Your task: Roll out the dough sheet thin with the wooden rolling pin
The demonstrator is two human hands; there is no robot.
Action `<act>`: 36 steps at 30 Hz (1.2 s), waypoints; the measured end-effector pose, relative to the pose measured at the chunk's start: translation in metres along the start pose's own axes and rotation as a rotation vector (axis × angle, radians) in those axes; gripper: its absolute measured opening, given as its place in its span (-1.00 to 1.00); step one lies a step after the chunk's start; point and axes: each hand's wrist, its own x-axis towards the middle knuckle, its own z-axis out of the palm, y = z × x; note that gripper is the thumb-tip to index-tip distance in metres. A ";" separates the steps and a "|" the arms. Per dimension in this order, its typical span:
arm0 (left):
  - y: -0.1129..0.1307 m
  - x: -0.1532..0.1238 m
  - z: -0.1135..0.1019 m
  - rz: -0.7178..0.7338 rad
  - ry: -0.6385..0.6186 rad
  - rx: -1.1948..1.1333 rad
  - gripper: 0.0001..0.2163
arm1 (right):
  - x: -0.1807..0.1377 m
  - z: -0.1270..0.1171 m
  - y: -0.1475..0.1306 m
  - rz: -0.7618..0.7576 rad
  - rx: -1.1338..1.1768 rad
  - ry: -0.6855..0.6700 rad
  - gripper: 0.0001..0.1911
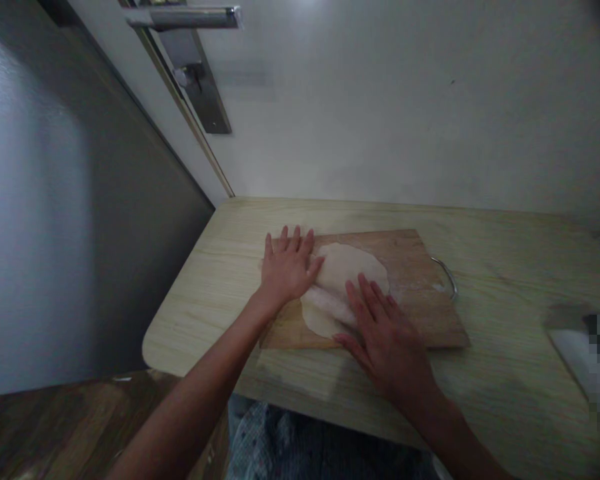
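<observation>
A flat, rounded sheet of pale dough (356, 265) lies on a wooden cutting board (413, 267). Across the dough, on a slant, rests a floured rolling pin (331, 304). My left hand (286, 270) lies flat over the pin's far left end, fingers spread and pointing away from me. Over its near right end is my right hand (387, 337), palm down with the fingers stretched out and the thumb apart. Both palms hide the ends of the pin. Neither hand is wrapped around it.
The board, with a metal handle (447, 277) on its right, lies on a light wood-grain table (195, 307). A white door (380, 113) with a lever handle (195, 18) stands behind. A partly blurred-out pale object (573, 357) is at the right edge.
</observation>
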 end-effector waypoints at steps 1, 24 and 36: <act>-0.001 -0.004 0.000 0.003 0.019 0.003 -0.48 | -0.002 0.000 -0.003 0.000 -0.017 0.008 -0.32; -0.013 -0.068 0.000 -0.018 0.117 -0.131 -0.59 | -0.028 -0.001 -0.038 -0.111 -0.137 0.116 -0.48; -0.019 -0.100 0.012 -0.047 0.223 -0.366 -0.56 | -0.028 -0.011 -0.022 -0.482 -0.065 0.186 -0.56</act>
